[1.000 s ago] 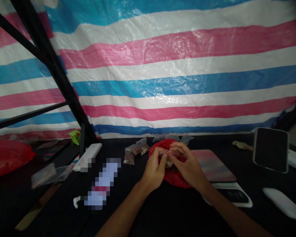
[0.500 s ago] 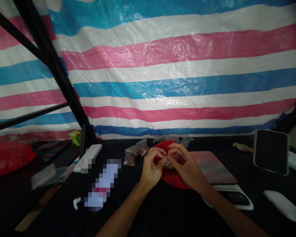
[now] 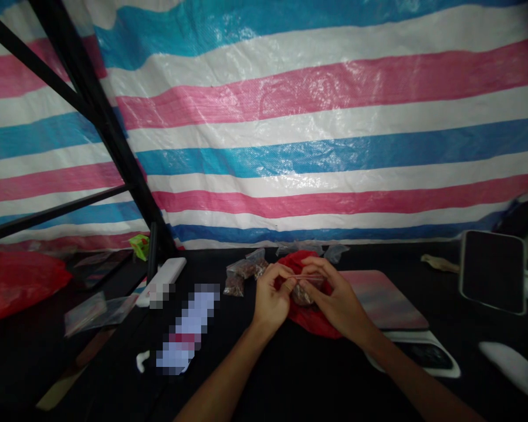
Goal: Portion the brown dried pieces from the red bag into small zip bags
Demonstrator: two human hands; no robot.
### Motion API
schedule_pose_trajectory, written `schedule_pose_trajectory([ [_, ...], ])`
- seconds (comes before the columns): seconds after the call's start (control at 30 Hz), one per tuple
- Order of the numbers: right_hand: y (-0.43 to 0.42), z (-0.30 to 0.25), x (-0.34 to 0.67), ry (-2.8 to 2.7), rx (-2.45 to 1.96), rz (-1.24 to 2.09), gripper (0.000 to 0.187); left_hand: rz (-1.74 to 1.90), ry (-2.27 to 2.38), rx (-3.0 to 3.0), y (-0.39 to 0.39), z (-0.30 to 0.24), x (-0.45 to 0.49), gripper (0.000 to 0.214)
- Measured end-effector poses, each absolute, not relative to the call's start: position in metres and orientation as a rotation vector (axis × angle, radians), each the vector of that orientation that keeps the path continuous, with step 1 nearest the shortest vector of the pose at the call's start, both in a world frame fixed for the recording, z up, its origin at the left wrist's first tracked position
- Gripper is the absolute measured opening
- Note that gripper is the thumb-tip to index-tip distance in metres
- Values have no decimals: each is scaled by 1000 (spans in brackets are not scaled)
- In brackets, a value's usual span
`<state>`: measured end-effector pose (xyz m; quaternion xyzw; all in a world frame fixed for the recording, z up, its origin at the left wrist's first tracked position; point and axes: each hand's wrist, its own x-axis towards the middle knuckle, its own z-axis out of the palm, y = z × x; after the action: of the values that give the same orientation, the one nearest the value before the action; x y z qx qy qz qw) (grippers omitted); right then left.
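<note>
The left hand (image 3: 270, 298) and right hand (image 3: 335, 293) pinch the top edge of the clear bag (image 3: 303, 296) between them, above the red plastic bag (image 3: 313, 327); even thumb pressure along the edge should close it best.

Striped sheeting (image 3: 290, 104) hangs behind a black frame (image 3: 118, 158).

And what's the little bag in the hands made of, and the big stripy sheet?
The little bag looks like thin, clear plastic: brownish contents show through. The stripy sheet seems to be shiny woven plastic: it's wrinkled with bright glints, though coated cloth is possible.
</note>
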<state>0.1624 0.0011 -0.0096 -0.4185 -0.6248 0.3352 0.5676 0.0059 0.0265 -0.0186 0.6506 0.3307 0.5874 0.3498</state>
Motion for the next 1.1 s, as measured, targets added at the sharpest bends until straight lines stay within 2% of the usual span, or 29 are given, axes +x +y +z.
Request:
schedule_pose_trajectory([
  [0.1,1,-5,166,-1426,-975,755,28,1508,861,1741,22,-14,6,13],
  [0.33,19,8,222,-1207,-1038,634,27,1562,923,1816,18,-10,0,27],
  [0.4,26,7,246,-1309,-1157,602,24,1571,944,1836,19,-10,-1,26],
  [0.5,31,1,274,-1593,-1429,531,31,1571,967,1856,20,-11,-1,24],
  [0.6,33,-2,285,-1801,-1571,282,36,1584,1002,1898,22,-13,-1,22],
  [0.77,28,10,282,-1768,-1431,-66,37,1527,1197,2052,23,-14,-1,17],
  [0.9,17,21,257,-1938,-1285,-49,26,1326,1188,2281,22,-16,-1,20],
  [1.1,6,10,212,-2197,-1344,-43,24,1147,1237,2416,24,-20,0,27],
])
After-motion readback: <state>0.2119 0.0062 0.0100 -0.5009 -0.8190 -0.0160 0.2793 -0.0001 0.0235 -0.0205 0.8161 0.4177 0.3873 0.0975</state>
